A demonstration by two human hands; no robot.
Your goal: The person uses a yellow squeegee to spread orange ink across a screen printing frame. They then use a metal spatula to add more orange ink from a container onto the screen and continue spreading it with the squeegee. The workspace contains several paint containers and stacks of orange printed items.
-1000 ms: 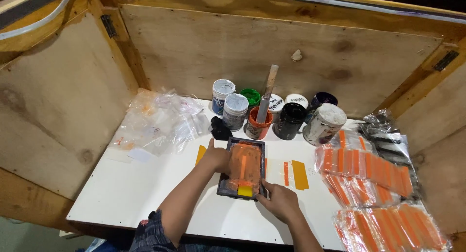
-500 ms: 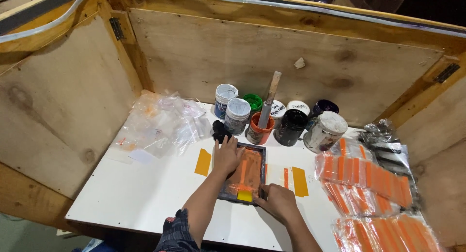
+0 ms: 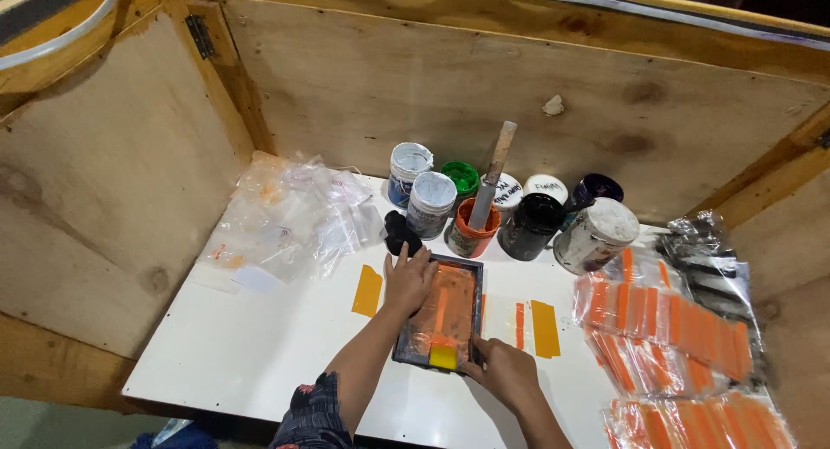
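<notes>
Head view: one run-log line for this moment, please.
left hand: flat on dark printing frame | right hand: at yellow squeegee, grip unclear | frame: on white table

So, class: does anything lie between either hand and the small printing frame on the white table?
Nothing visible does. The left hand rests flat on the frame at its upper left, and the right hand touches its lower right corner, beside the yellow squeegee. Both hands are already in contact.
</notes>
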